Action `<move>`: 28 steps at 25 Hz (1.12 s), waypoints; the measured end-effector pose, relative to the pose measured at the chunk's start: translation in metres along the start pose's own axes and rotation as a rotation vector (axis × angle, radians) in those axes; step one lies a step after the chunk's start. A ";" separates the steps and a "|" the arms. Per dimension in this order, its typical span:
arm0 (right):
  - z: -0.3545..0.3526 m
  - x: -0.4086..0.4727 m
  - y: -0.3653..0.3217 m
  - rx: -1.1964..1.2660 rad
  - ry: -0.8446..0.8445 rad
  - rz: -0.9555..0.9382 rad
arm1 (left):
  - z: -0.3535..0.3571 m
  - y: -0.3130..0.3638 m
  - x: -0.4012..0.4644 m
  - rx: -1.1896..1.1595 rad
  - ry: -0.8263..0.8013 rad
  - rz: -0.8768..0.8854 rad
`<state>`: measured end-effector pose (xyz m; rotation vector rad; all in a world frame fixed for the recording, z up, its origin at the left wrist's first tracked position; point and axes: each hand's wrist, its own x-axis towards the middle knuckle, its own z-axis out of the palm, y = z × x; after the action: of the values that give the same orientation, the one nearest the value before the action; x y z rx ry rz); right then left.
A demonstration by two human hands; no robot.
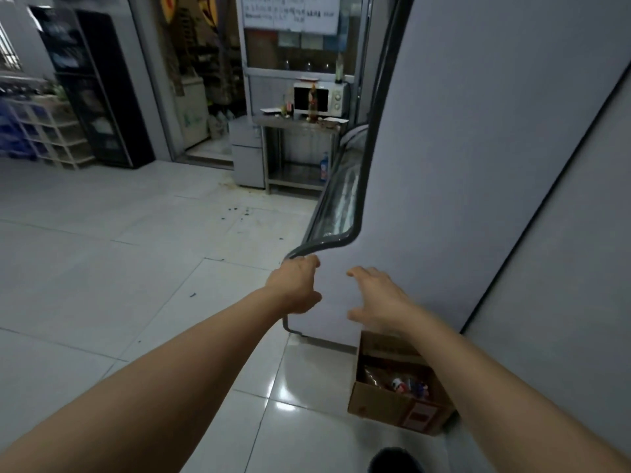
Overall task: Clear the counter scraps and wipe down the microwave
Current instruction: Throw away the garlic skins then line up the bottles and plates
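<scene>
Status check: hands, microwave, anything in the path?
Left hand and right hand open, empty, by freezer corner. Microwave far off on steel table, untouched. Cardboard box underfoot.

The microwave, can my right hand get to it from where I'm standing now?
Probably not. The microwave sits on a steel table far across the floor, while your right hand hovers by the freezer close to you.
</scene>
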<state>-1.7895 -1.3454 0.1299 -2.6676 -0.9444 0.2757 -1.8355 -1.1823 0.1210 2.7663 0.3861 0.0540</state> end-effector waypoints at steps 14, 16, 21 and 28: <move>-0.008 0.169 -0.206 -0.058 0.097 -0.047 | -0.162 -0.208 0.064 0.049 0.085 0.040; -0.004 0.195 -0.229 -0.059 0.097 -0.048 | -0.174 -0.234 0.076 0.053 0.083 0.042; 0.000 0.265 -0.262 -0.067 0.074 -0.076 | -0.194 -0.289 0.122 0.048 0.094 0.018; -0.009 0.405 -0.270 -0.080 0.077 -0.124 | -0.211 -0.345 0.237 0.065 0.113 -0.039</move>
<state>-1.6333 -0.8892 0.1971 -2.6552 -1.1130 0.1090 -1.7149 -0.7363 0.1987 2.8271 0.4787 0.1915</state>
